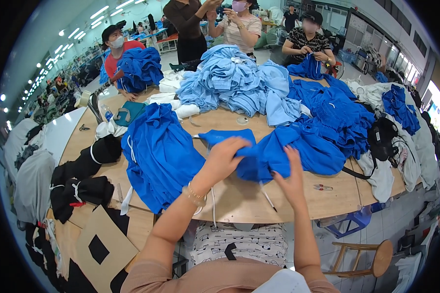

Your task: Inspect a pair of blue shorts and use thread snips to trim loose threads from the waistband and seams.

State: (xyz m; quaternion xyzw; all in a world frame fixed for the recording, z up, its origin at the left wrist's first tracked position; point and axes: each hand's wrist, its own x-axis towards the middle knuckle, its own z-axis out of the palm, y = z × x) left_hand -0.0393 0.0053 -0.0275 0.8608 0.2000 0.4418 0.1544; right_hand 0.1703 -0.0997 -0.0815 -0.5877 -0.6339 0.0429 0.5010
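Fingers: those of the left hand (225,155) curl over a fold of the royal-blue garment (283,151) and pinch it; those of the right hand (291,178) are spread, tips pressing into the same cloth, whether they grip it I cannot tell.
Garment position: it lies on the round wooden table (239,198), straight ahead of the person, between both hands and the far heaps.
Garment axis: its long axis runs roughly left to right across the table, a flat pointed end at the left near the table's middle, the bulkier end spreading right and away.
White drawstring (268,198): it trails from beneath the garment toward the near table edge, by the right wrist.
Left wrist: it carries a thin bracelet (194,194).
Left neighbour: a stack of royal-blue garments (159,158) lies just beside the left forearm.
Far side: a heap of light-blue garments (230,80) sits beyond the hands, more royal-blue cloth to its right.
Left rim: black garments (83,178) are bunched there.
Right of the hand: a small marker pen (322,187) lies on bare wood.
Below the table: a wooden stool (371,259) stands on the floor at right.
Others: several people stand or sit at the far edge, handling blue cloth.
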